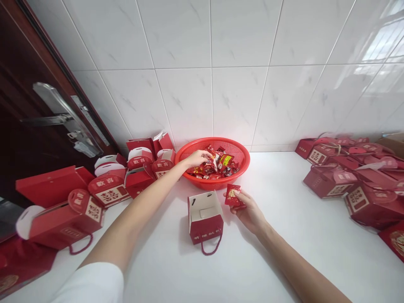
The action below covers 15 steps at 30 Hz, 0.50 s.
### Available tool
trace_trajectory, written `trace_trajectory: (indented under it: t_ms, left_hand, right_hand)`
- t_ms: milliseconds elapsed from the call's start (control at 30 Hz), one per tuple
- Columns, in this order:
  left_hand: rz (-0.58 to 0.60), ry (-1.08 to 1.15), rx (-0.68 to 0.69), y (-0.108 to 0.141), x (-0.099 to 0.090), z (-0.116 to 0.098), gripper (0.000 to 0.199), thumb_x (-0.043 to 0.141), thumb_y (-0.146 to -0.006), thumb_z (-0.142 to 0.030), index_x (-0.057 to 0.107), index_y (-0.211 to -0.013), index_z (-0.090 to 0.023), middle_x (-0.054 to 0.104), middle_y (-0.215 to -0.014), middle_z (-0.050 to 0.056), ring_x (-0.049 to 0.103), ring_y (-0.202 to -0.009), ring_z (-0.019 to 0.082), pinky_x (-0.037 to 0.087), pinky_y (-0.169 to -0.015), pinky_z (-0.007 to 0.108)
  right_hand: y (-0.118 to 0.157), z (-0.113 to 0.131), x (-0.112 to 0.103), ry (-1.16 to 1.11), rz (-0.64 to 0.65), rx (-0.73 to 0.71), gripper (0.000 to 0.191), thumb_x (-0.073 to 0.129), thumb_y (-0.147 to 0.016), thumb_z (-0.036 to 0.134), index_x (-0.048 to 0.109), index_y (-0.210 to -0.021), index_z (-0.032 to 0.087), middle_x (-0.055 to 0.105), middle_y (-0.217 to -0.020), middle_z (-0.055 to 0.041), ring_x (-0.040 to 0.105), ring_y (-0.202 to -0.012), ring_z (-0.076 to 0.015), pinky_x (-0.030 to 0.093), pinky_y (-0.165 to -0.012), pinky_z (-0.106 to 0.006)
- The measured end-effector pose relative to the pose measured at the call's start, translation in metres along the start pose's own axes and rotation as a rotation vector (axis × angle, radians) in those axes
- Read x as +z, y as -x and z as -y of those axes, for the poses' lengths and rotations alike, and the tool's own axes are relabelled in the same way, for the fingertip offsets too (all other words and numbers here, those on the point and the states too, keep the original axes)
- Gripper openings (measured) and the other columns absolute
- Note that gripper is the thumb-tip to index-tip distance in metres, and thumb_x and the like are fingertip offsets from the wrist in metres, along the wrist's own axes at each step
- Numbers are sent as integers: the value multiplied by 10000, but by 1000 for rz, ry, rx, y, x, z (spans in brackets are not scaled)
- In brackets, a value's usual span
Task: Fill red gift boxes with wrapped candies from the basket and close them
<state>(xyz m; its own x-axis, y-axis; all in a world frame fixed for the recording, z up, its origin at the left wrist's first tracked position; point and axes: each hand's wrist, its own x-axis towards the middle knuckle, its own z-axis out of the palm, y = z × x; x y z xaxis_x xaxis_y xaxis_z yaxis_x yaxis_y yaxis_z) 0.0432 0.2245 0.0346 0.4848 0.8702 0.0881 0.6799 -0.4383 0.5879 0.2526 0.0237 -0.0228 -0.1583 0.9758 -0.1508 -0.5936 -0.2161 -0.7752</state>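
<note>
My left hand (199, 158) reaches over the rim of a red plastic basket (180, 158), its fingers loosely bent and a little apart, touching the wrapped candies (217, 165) inside. I cannot see anything held in it. To the right, my right hand (248, 210) grips a red candy packet (232, 195) with gold print between thumb and fingers; another red wrapper shows just below it. Between my arms stands a red gift box (206, 225), its top open and white interior bare, with a cord handle hanging down its front.
Several red gift boxes (109, 185) with cord handles crowd the left side, beside a dark door (19, 84) with a metal handle. More red boxes (372, 176) are piled at the right. A white tiled wall (183, 97) rises behind the white tabletop (268, 181).
</note>
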Motion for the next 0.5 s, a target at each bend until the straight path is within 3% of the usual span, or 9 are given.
trace_trajectory:
  t_ms: [133, 333, 500]
  left_hand:
    - [28, -67, -30, 0, 2, 1, 455, 534, -717, -118, 738, -1121, -162, 763, -1101, 71, 701, -970, 207, 546, -866, 270]
    - [97, -212, -65, 4, -1, -3, 454, 547, -647, -76, 780, -1016, -201, 771, -1125, 60, 656, -1126, 262, 496, -976, 292]
    - [123, -245, -39, -6, -3, -19, 514, 522, -699, -100, 746, -1151, -196, 753, -1176, 54, 678, -1079, 234, 517, -922, 262]
  right_hand:
    - [-1, -1, -2, -6, -17, -3, 441, 908, -611, 482, 713, -852, 169, 739, -834, -61, 535, -564, -109, 396, -479, -228]
    - [1, 0, 0, -40, -29, 4, 437, 905, -619, 498, 704, -832, 175, 727, -769, -41, 616, -621, -137, 486, -550, -247]
    - [1, -2, 1, -82, 10, 8, 411, 932, -593, 430, 699, -815, 175, 730, -772, -49, 713, -765, -215, 550, -652, -303]
